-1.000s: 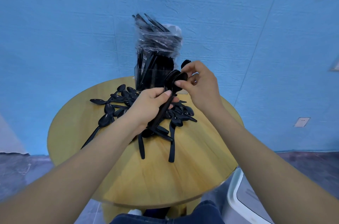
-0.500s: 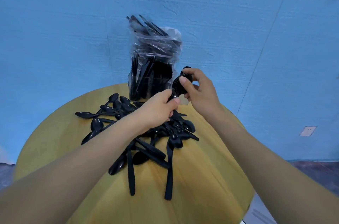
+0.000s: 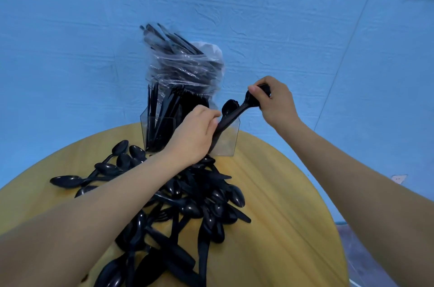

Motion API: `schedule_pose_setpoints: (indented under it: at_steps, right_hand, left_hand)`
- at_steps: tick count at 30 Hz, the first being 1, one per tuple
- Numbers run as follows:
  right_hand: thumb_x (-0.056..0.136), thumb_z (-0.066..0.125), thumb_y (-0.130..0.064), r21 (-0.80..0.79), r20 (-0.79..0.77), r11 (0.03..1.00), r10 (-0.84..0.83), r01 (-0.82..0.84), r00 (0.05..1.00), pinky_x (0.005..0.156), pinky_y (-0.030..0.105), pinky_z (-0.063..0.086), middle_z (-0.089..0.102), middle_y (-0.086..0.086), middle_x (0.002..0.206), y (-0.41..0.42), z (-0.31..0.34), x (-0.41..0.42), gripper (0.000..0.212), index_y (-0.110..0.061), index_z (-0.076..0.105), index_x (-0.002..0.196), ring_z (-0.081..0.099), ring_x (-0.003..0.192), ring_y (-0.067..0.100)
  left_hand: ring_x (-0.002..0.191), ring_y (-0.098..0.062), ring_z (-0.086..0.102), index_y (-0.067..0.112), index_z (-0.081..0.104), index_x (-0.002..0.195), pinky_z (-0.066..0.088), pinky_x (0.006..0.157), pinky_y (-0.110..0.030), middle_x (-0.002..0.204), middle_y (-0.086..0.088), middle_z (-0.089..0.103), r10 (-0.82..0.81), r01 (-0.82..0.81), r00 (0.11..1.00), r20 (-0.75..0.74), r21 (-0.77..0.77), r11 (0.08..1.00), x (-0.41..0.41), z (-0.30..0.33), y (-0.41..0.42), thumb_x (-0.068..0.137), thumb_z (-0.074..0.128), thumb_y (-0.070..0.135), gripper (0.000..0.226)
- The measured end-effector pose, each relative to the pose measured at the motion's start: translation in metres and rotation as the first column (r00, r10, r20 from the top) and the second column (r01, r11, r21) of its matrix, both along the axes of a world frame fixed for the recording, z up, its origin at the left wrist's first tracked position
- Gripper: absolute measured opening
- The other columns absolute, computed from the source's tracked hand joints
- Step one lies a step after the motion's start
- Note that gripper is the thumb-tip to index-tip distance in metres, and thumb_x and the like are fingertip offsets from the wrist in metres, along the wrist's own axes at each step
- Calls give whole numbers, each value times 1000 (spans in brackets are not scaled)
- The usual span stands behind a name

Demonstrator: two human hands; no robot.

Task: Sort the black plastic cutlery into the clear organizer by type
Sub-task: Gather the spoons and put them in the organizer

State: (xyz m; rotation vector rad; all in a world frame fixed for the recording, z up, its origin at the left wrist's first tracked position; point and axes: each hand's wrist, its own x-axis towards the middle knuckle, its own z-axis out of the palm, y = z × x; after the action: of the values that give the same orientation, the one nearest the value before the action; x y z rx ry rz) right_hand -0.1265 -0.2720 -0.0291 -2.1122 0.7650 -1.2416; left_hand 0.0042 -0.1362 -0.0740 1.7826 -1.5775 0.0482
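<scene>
Your left hand (image 3: 192,133) grips the light, slippery spoons (image 3: 231,114) by their handles, your right hand (image 3: 273,103) pinches the bowls; hold firmly.

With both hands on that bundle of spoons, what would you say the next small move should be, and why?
Probably lower the spoons, handles first, into the clear organizer: the left hand grips their handles at its rightmost compartment, the right hand holds the bowls, and that compartment looks unfilled.
</scene>
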Motion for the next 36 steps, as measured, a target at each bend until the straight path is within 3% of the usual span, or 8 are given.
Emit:
schedule_pose_setpoints:
  at_steps: [5, 10, 15, 20, 23, 28, 32, 36]
  right_hand:
    - [93, 57, -23, -40, -8, 998, -49, 49, 999, 58, 8, 37, 59, -5, 77, -29, 10, 8, 12, -13, 56, 88, 55, 72, 9]
    - [94, 55, -24, -74, 14, 985, -153, 154, 988, 63, 14, 39, 61, 2, 87, -54, 10, 17, 16, -8, 58, 92, 55, 80, 15]
    - [96, 48, -25, -185, -53, 966, -195, 183, 979, 72, 37, 42, 59, 5, 93, -40, -9, 51, 16, -12, 53, 89, 53, 83, 22]
    - [103, 27, -30, -384, -342, 910, -295, 154, 892, 74, 33, 21, 48, -2, 90, -19, -41, 74, 31, -15, 48, 87, 41, 98, 26]
    - [103, 22, -34, -428, -434, 896, -319, 119, 843, 76, 32, 14, 52, -6, 109, -15, -47, 72, 37, -19, 56, 107, 35, 106, 24]
    - [102, 32, -36, -315, -359, 936, -272, 158, 893, 86, 34, 20, 44, -4, 131, 2, -44, 46, 35, -23, 54, 125, 32, 118, 26]
    - [98, 43, -28, -153, -287, 966, -244, 208, 926, 91, 36, 29, 46, 4, 126, 28, -66, 13, 29, -18, 55, 122, 37, 117, 25]
    - [96, 49, -21, -5, -287, 994, -109, 113, 952, 95, 38, 40, 52, -2, 105, 65, -96, -20, 18, -15, 62, 108, 48, 107, 23]
  left_hand:
    - [123, -22, 41, 8, 42, 138, 39, 100, -33, 135, -6, 44, 68, -87, 932, 356, 36, 996, 12, -20, -11, 100, 40, 21, 40]
    - [110, -25, 55, 6, 56, 125, 49, 89, -37, 121, -8, 56, 114, -120, 855, 505, -21, 993, 19, -32, -14, 84, 65, 17, 44]
    - [107, -23, 56, 8, 57, 124, 48, 89, -34, 119, -5, 57, 117, -104, 858, 501, -52, 993, 19, -30, -14, 81, 66, 12, 45]
    - [112, -23, 54, 9, 54, 128, 45, 92, -35, 124, -5, 54, 121, -126, 838, 532, -27, 992, 20, -29, -12, 83, 62, 14, 46]
    - [125, -18, 43, 15, 42, 139, 33, 104, -32, 137, 0, 44, 104, -138, 834, 542, 23, 990, 21, -28, -11, 89, 55, 21, 51]
    - [134, -12, 29, 21, 31, 145, 20, 111, -29, 147, 8, 31, 79, -125, 896, 438, 77, 989, 19, -29, -2, 94, 48, 27, 54]
    - [124, -12, 39, 22, 42, 138, 33, 104, -31, 137, 8, 40, 61, -102, 956, 288, 128, 987, 9, -32, 21, 95, 49, 28, 44]
    - [120, -11, 43, 22, 49, 134, 39, 100, -28, 132, 10, 44, 17, -53, 984, 175, 202, 978, -3, -38, 52, 96, 48, 25, 37]
